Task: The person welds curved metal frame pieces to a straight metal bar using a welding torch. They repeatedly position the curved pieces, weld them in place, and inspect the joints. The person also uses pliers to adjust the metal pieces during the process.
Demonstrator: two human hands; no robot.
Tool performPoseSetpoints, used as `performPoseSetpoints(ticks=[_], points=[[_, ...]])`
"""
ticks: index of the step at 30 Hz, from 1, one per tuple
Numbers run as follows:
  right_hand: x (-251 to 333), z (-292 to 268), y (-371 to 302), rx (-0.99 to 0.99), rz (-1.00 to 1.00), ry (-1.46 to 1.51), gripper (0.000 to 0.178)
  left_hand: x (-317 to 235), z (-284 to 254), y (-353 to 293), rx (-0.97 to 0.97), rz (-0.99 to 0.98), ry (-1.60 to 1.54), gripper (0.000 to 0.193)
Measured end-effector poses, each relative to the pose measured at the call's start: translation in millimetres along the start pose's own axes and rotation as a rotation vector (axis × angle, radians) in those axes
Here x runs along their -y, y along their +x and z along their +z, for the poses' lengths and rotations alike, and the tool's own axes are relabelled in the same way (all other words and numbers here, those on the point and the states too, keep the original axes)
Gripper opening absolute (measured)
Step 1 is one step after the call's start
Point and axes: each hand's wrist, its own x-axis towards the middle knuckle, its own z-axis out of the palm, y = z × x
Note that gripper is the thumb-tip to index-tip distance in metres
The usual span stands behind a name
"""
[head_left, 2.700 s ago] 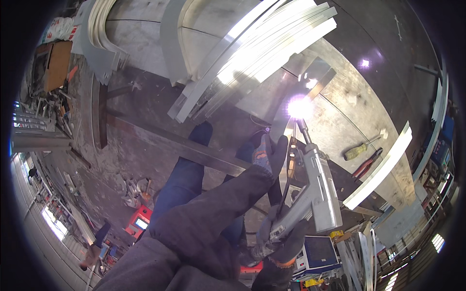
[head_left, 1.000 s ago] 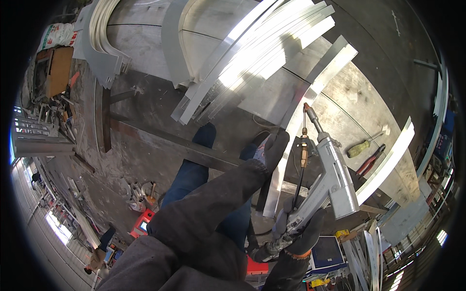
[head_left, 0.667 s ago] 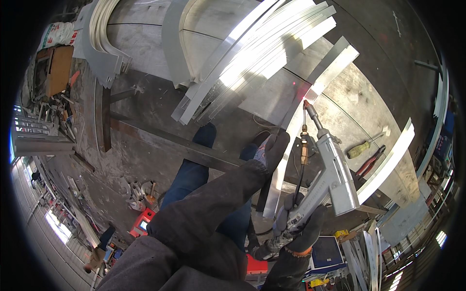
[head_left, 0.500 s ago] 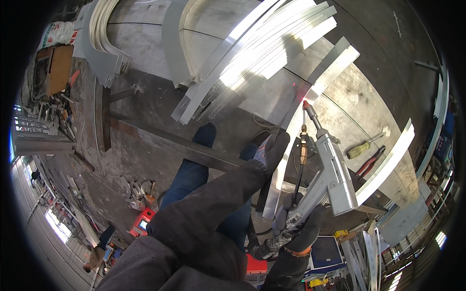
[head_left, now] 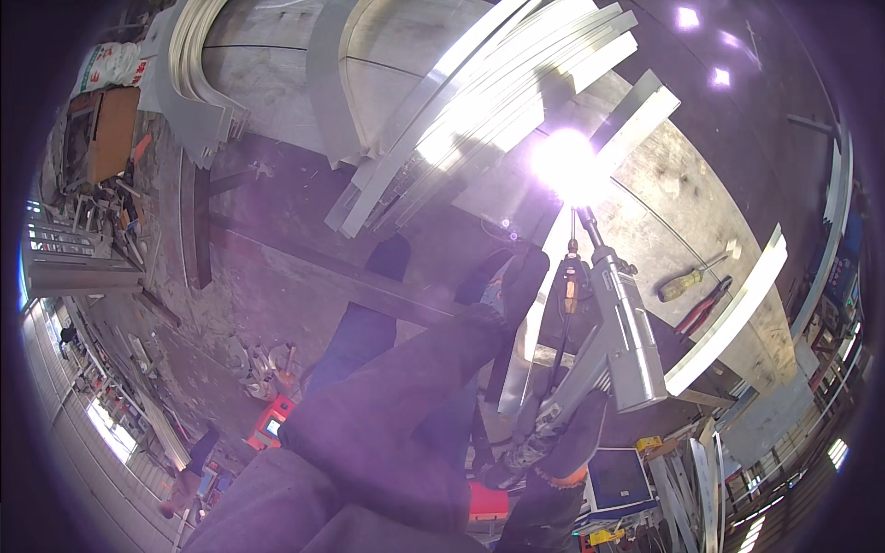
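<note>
At metal tabletop (head_left: 668, 184), gripping welding gun (head_left: 627, 341) in right hand (head_left: 575, 444), with grasp unclear for left hand (head_left: 522, 278), could skew metal strip (head_left: 536, 323) by slipping.

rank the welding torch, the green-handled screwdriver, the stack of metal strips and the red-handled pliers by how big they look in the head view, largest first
1. stack of metal strips
2. welding torch
3. green-handled screwdriver and red-handled pliers: too alike in size to rank
</note>
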Motion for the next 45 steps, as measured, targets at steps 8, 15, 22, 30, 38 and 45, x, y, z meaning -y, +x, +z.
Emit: performPoseSetpoints(ticks=[8,15,22,30,38,45], points=[[9,-9,-9,0.218,0.275,0.673,0.064,0,2,2,0.035,0.037,-0.049,0.042],[31,-15,-17,0.367,-0.022,0.473,0.061,70,-13,12,0.233,0.206,-0.475,0.042],[127,-26,66,-0.055,-0.242,0.328,0.04,127,-57,-4,0.214,0.08,-0.812,0.043],[166,46,211,-0.515,-0.551,-0.619,0.063,-113,-74,-120,0.265,-0.508,-0.664,0.038],[149,-36,269,-0.352,-0.411,-0.838,0.067,-212,-41,-159,0.305,-0.249,-0.51,0.037],[73,-118,286,-0.635,-0.289,-0.781,0.095,-266,-26,-176,0.346,0.043,-0.19,0.06]])
